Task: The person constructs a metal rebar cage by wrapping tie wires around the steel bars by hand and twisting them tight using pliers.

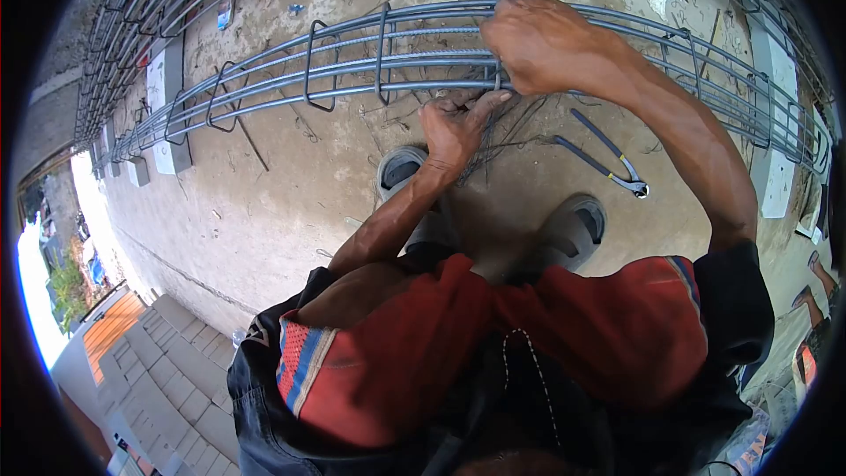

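Note:
A long rebar cage [441, 86] of ribbed bars and square stirrups runs across in front of me. My right hand [536, 42] is closed over its bars beside a stirrup [384, 53], with the back of the hand facing up. Just below the lower bar, my left hand [451, 130] has its fingers curled and its thumb stretched toward the same joint; what it pinches is hidden. A bundle of thin dark tie wire [509, 128] shows beside the left hand, under the cage. Pincers [608, 157] with dark blue handles lie on the floor at right.
White blocks [167, 106] at left and a white support [775, 150] at right stand under the cage. More rebar cages [132, 9] are at the far left. My sandalled feet [577, 231] are on the concrete floor. Another person's legs [815, 286] show at the right edge.

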Demonstrator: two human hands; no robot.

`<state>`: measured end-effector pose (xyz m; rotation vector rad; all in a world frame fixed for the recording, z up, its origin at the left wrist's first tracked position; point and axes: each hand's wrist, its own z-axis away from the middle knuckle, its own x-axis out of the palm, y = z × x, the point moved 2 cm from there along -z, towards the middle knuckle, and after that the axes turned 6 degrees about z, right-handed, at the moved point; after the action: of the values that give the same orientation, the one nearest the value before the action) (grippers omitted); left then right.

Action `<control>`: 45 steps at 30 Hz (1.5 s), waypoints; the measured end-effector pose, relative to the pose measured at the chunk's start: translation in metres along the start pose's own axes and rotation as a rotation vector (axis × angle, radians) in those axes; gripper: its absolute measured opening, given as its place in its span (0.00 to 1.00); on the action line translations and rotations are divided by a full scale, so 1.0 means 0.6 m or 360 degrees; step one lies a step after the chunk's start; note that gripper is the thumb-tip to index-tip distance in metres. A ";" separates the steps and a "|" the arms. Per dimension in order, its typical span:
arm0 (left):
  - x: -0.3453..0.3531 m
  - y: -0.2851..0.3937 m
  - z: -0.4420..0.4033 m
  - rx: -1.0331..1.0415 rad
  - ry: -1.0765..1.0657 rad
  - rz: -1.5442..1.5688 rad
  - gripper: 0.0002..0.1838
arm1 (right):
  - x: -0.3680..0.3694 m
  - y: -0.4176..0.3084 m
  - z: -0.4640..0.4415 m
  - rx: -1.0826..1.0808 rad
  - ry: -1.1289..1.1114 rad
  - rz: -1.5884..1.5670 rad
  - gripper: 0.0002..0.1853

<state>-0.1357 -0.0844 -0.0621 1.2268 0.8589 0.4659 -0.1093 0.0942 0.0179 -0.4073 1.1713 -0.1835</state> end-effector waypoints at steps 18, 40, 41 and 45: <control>0.037 -0.033 0.010 -0.0519 -0.0010 0.0838 0.10 | 0.053 0.082 -0.020 0.0003 -0.0467 -0.0934 0.12; 0.032 -0.037 -0.002 -0.0672 -0.0228 0.1141 0.06 | 0.176 -0.065 0.106 0.0171 0.1714 0.0491 0.12; 0.030 -0.038 0.000 -0.0680 -0.0222 0.1154 0.05 | 0.184 -0.071 0.103 0.0425 0.1654 0.0267 0.13; 0.042 -0.042 0.008 -0.0626 -0.0195 0.1287 0.05 | 0.213 -0.074 0.077 0.0748 0.1479 -0.0144 0.18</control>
<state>-0.1201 -0.0767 -0.0933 1.1788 0.1125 1.1348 -0.0145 0.0192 -0.0584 0.0753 1.9535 -0.7672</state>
